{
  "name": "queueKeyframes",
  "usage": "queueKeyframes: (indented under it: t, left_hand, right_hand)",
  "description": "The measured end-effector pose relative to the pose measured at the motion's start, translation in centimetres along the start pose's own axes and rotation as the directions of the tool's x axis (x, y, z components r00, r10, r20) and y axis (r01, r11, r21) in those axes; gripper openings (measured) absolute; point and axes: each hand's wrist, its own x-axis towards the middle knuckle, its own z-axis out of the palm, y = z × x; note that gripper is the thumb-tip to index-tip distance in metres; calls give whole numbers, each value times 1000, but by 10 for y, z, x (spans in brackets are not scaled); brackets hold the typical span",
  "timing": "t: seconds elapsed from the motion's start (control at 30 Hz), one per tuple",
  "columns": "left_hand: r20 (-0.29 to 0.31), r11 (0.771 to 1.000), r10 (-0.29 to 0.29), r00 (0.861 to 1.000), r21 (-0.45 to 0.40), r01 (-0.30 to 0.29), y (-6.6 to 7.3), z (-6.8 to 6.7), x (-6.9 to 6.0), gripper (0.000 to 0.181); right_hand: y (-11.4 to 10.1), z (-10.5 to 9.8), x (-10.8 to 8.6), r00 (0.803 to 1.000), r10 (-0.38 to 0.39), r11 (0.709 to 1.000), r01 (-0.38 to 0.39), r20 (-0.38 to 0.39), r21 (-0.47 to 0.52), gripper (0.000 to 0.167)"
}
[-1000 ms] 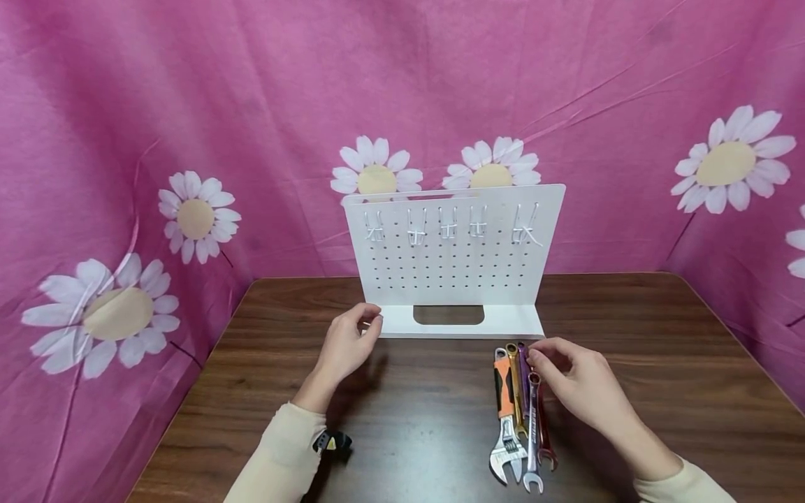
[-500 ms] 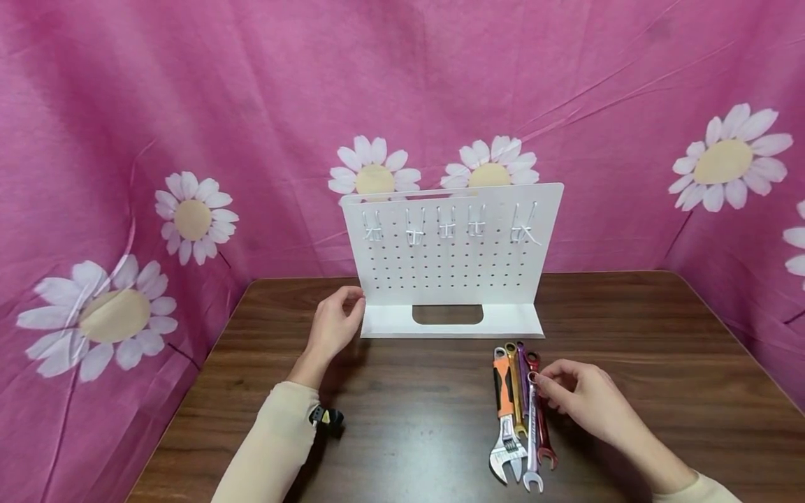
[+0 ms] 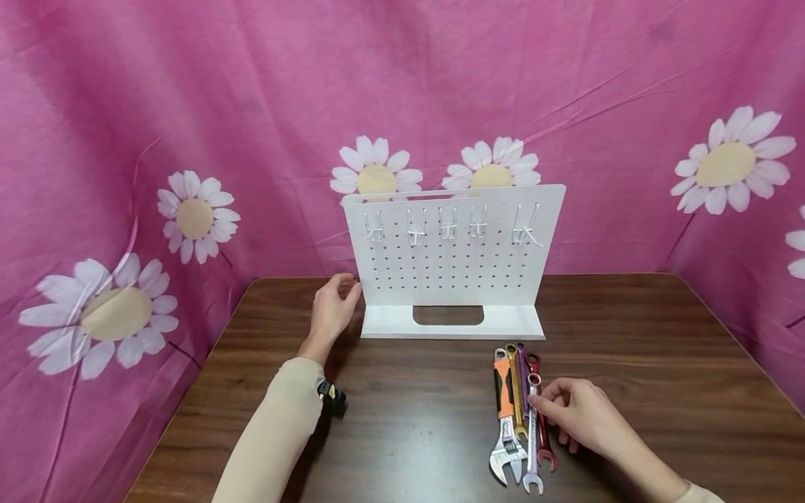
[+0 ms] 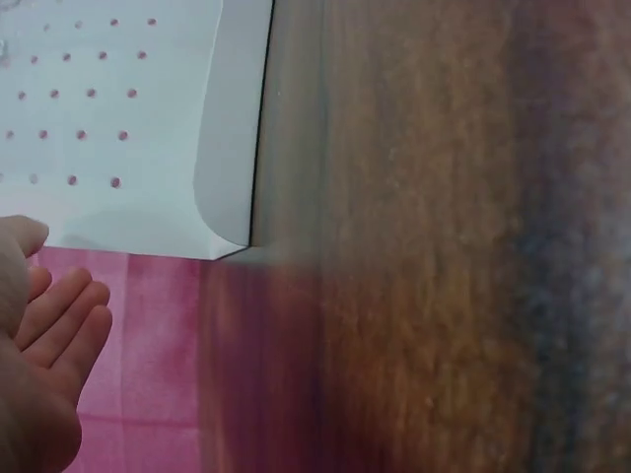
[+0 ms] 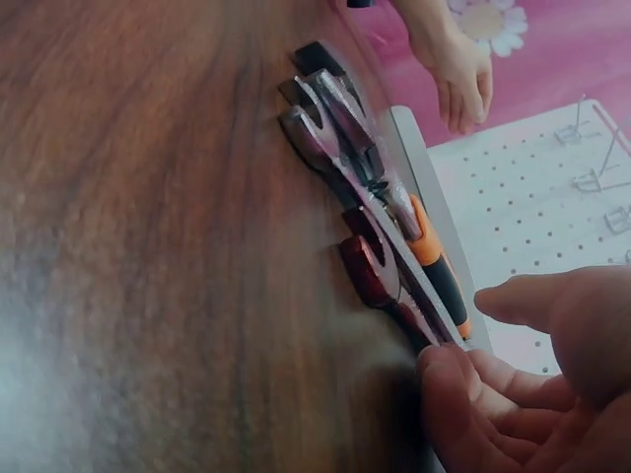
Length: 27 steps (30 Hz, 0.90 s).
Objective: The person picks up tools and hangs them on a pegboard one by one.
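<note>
My left hand (image 3: 330, 307) is at the left edge of a white pegboard (image 3: 449, 269). In the left wrist view its fingers (image 4: 74, 330) are loosely extended and hold nothing; whether they touch the board is unclear. My right hand (image 3: 581, 413) is at the right side of a bunch of wrenches lying on the table. Its fingertips reach the silver combination wrench (image 3: 532, 433) and the red wrench (image 3: 544, 440), while the right wrist view shows the thumb (image 5: 523, 301) apart from the fingers. Left of these lie a purple wrench (image 3: 525, 391), a gold wrench (image 3: 517, 398) and an orange-handled adjustable wrench (image 3: 505, 398).
Several white wire hooks (image 3: 448, 227) are fixed along the pegboard's upper part. The board stands on its white base (image 3: 512, 323) on a brown wooden table (image 3: 409, 419). A pink curtain (image 3: 402, 84) with daisies hangs behind.
My left hand has moved from the base's front left corner back along the board's left edge. My right hand has come nearer me, from the wrenches' far ends to the silver wrench's upper shaft.
</note>
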Motion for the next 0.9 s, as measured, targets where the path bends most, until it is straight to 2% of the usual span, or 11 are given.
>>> queueKeyframes:
  t: [0.13,0.23,0.37,0.57,0.7,0.8,0.9]
  left_hand:
    - [65,999,-13,998,-50,16,-2,4,6,39]
    - [85,998,-20,996,-64,26,-1,6,9,39]
    - [81,995,-31,996,-95,39,2,10,13,36]
    - [67,979,-46,997,-196,58,7,16,15,34]
    - [36,970,-69,997,-233,75,7,20,17,33]
    - [3,963,-55,998,-265,54,7,22,19,31]
    - [-22,956,-42,999,-292,34,8,24,23,31]
  right_hand:
    - [0,2,2,1000,6,998,-7,-26,-61,32]
    - [-1,5,4,999,-1,992,-5,-48,-129,35]
    - [-4,10,5,997,-29,978,13,-72,-208,35]
    - [-7,10,5,989,-75,961,39,-124,-274,25]
    - [-4,8,6,992,-40,975,13,-119,-220,21]
    - [0,5,8,995,10,994,-21,-99,-112,21]
    - [4,1,8,996,50,999,-50,-73,1,24]
